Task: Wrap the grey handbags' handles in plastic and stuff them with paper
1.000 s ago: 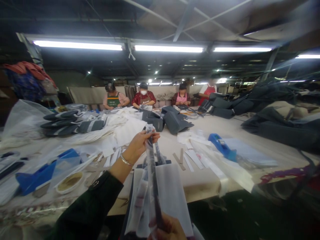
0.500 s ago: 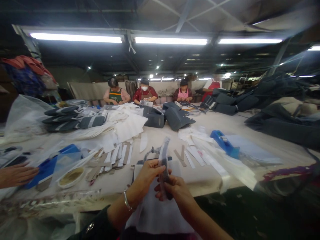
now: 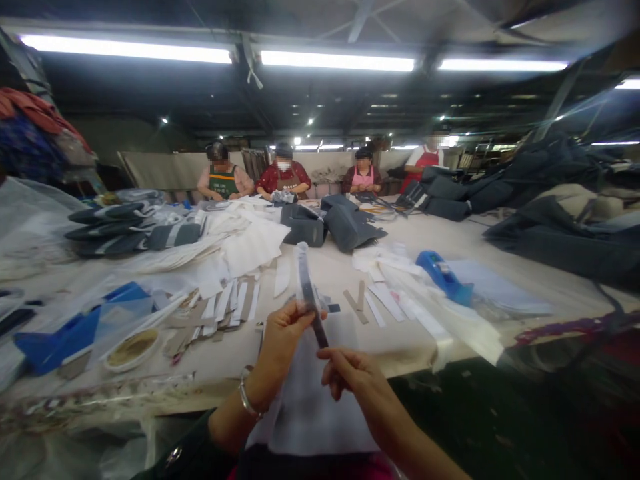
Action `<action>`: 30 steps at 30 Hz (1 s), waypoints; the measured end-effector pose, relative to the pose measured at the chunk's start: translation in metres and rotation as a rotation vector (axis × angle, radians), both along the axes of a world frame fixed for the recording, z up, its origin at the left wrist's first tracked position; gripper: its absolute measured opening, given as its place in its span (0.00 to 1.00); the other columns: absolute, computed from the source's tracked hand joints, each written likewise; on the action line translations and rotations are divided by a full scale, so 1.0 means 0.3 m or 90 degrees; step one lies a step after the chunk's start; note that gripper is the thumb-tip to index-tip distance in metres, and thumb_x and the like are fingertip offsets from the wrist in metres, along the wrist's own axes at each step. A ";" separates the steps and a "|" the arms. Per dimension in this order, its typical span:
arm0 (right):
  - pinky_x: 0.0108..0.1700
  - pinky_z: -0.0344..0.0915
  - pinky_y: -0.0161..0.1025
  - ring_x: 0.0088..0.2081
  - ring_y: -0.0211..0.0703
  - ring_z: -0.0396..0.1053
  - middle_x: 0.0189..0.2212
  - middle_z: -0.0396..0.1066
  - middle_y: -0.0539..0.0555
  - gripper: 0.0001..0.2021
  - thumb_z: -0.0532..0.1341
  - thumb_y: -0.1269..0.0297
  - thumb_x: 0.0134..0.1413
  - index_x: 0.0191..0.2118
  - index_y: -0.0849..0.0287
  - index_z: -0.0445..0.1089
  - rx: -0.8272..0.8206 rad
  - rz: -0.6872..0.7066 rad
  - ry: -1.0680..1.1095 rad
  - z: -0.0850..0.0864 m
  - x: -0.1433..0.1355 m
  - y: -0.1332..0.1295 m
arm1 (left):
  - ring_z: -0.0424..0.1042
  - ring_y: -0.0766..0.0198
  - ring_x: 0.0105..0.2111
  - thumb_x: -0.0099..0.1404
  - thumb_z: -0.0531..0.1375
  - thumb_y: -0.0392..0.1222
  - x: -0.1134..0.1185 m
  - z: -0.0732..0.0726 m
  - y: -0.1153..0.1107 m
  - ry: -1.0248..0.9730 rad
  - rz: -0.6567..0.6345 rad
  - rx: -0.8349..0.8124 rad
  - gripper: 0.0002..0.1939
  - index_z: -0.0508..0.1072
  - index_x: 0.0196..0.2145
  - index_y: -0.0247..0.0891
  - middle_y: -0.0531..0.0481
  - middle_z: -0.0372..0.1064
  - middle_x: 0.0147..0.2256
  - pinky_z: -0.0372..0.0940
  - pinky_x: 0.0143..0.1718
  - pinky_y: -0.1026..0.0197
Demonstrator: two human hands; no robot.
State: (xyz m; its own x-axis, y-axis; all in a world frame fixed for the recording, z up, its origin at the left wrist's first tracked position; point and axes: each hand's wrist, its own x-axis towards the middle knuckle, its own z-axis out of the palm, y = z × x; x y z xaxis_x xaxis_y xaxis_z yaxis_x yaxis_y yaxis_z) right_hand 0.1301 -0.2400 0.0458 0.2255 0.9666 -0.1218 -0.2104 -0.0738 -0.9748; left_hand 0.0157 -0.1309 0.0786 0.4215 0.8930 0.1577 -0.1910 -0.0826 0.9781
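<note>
A dark strip [image 3: 321, 331] with a translucent whitish wrap over its upper part slants up in front of me. My left hand [image 3: 286, 343] is closed on its middle, thumb against fingers. At its lower end, my right hand [image 3: 357, 377] has thumb and index finger closed on the tip, the other fingers curled. Below both hands a white sheet [image 3: 320, 413] hangs over the table edge toward my lap. Just behind the strip lies a dark handled thing, mostly hidden.
Strips of white and brown card [image 3: 235, 307] lie to the left, near a roll of tape [image 3: 133, 350] and a blue tape dispenser [image 3: 65, 337]. Another blue dispenser [image 3: 445, 277] stands right. Dark fabric pieces [image 3: 350, 223] lie farther back. Several people work across the table.
My right hand has slid down to the strip's lower end, baring more of it. The strip now leans left at the top. A co-worker's hand at the left edge is gone from view.
</note>
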 end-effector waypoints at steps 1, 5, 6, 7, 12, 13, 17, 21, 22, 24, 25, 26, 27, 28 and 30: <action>0.26 0.60 0.35 0.21 0.35 0.63 0.24 0.71 0.53 0.24 0.59 0.45 0.55 0.42 0.65 0.73 -0.041 0.038 0.095 -0.004 0.006 0.010 | 0.76 0.57 0.37 0.58 0.64 0.40 0.003 -0.008 -0.013 0.004 0.002 0.011 0.07 0.79 0.33 0.34 0.46 0.79 0.34 0.68 0.44 0.57; 0.21 0.59 0.32 0.16 0.33 0.63 0.21 0.71 0.52 0.24 0.64 0.47 0.48 0.37 0.67 0.70 -0.073 0.051 0.265 -0.008 0.047 0.066 | 0.75 0.53 0.39 0.59 0.65 0.42 0.004 -0.048 -0.085 0.005 -0.041 0.025 0.09 0.80 0.37 0.37 0.48 0.78 0.33 0.69 0.45 0.54; 0.20 0.59 0.32 0.16 0.33 0.63 0.20 0.71 0.52 0.21 0.65 0.50 0.46 0.34 0.67 0.70 -0.065 0.045 0.258 -0.003 0.058 0.077 | 0.75 0.53 0.40 0.59 0.65 0.42 0.002 -0.052 -0.101 -0.001 -0.063 0.024 0.09 0.80 0.37 0.38 0.49 0.77 0.31 0.69 0.45 0.54; 0.19 0.58 0.31 0.15 0.32 0.62 0.19 0.70 0.52 0.18 0.66 0.53 0.44 0.31 0.66 0.69 -0.055 0.040 0.241 0.003 0.067 0.084 | 0.75 0.53 0.40 0.59 0.65 0.43 -0.002 -0.052 -0.114 -0.008 -0.085 0.021 0.09 0.80 0.37 0.38 0.50 0.76 0.29 0.69 0.45 0.55; 0.15 0.54 0.29 0.12 0.32 0.59 0.14 0.68 0.50 0.13 0.64 0.56 0.46 0.28 0.63 0.67 -0.027 0.029 0.066 0.044 0.062 0.082 | 0.74 0.59 0.37 0.60 0.66 0.42 -0.033 0.000 -0.139 -0.037 -0.090 -0.015 0.09 0.78 0.38 0.37 0.50 0.76 0.30 0.68 0.45 0.59; 0.15 0.54 0.29 0.12 0.32 0.59 0.14 0.68 0.49 0.13 0.63 0.56 0.47 0.30 0.63 0.68 -0.009 0.025 0.021 0.053 0.056 0.078 | 0.74 0.60 0.36 0.61 0.65 0.42 -0.039 0.015 -0.140 -0.042 -0.094 -0.027 0.09 0.78 0.39 0.37 0.50 0.76 0.31 0.68 0.44 0.58; 0.14 0.55 0.28 0.12 0.32 0.58 0.13 0.66 0.44 0.15 0.58 0.61 0.53 0.44 0.61 0.72 0.068 0.021 -0.150 0.085 0.042 0.065 | 0.75 0.59 0.34 0.65 0.61 0.44 -0.054 0.048 -0.138 -0.103 -0.127 -0.096 0.15 0.74 0.49 0.37 0.48 0.77 0.33 0.69 0.40 0.57; 0.18 0.61 0.29 0.15 0.33 0.62 0.16 0.66 0.44 0.19 0.55 0.69 0.53 0.50 0.55 0.73 0.105 0.031 -0.350 0.099 0.045 0.056 | 0.76 0.57 0.30 0.66 0.61 0.44 -0.063 0.047 -0.120 -0.161 -0.134 -0.166 0.23 0.68 0.56 0.36 0.46 0.77 0.29 0.70 0.36 0.56; 0.20 0.62 0.30 0.16 0.34 0.63 0.16 0.67 0.44 0.20 0.55 0.71 0.52 0.50 0.54 0.73 0.118 0.029 -0.399 0.100 0.046 0.055 | 0.76 0.57 0.30 0.66 0.61 0.44 -0.066 0.046 -0.115 -0.172 -0.144 -0.182 0.23 0.68 0.56 0.35 0.46 0.77 0.28 0.69 0.36 0.56; 0.23 0.64 0.30 0.18 0.34 0.65 0.17 0.67 0.45 0.23 0.54 0.75 0.50 0.50 0.53 0.74 0.151 0.027 -0.483 0.105 0.047 0.052 | 0.76 0.57 0.29 0.67 0.60 0.45 -0.074 0.047 -0.106 -0.186 -0.168 -0.209 0.22 0.69 0.55 0.33 0.46 0.77 0.26 0.69 0.35 0.56; 0.25 0.64 0.31 0.19 0.35 0.66 0.17 0.68 0.45 0.24 0.53 0.77 0.49 0.50 0.53 0.74 0.171 0.025 -0.519 0.109 0.047 0.051 | 0.76 0.57 0.29 0.67 0.60 0.44 -0.078 0.049 -0.104 -0.186 -0.182 -0.221 0.21 0.71 0.54 0.33 0.45 0.76 0.26 0.69 0.35 0.56; 0.27 0.64 0.31 0.20 0.35 0.67 0.18 0.69 0.46 0.24 0.53 0.78 0.49 0.50 0.53 0.74 0.191 0.022 -0.552 0.112 0.046 0.050 | 0.76 0.58 0.28 0.66 0.60 0.44 -0.082 0.052 -0.103 -0.182 -0.195 -0.232 0.20 0.72 0.53 0.33 0.45 0.76 0.25 0.69 0.35 0.57; 0.29 0.64 0.32 0.22 0.36 0.68 0.20 0.71 0.47 0.24 0.52 0.78 0.50 0.49 0.54 0.75 0.210 0.017 -0.582 0.115 0.044 0.049 | 0.76 0.58 0.28 0.66 0.61 0.44 -0.086 0.054 -0.104 -0.177 -0.207 -0.240 0.19 0.73 0.52 0.32 0.45 0.76 0.25 0.69 0.36 0.57; 0.30 0.64 0.33 0.24 0.37 0.69 0.22 0.73 0.48 0.23 0.52 0.78 0.50 0.48 0.54 0.75 0.228 0.010 -0.605 0.118 0.043 0.049 | 0.76 0.58 0.28 0.65 0.61 0.43 -0.090 0.056 -0.106 -0.173 -0.220 -0.245 0.18 0.73 0.51 0.32 0.45 0.76 0.25 0.69 0.36 0.57; 0.34 0.64 0.34 0.28 0.39 0.71 0.27 0.75 0.50 0.20 0.53 0.77 0.52 0.46 0.54 0.76 0.261 -0.003 -0.627 0.118 0.042 0.049 | 0.76 0.59 0.28 0.64 0.62 0.41 -0.096 0.057 -0.114 -0.164 -0.249 -0.243 0.17 0.75 0.49 0.31 0.43 0.77 0.28 0.69 0.37 0.58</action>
State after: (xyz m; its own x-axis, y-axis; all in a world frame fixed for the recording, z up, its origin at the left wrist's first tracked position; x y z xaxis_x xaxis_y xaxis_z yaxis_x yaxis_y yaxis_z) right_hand 0.1427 -0.2252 0.0812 0.0507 0.8917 0.4497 0.6847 0.2968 -0.6656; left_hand -0.0131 -0.1651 0.0959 0.7214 0.6925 -0.0035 -0.3703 0.3900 0.8431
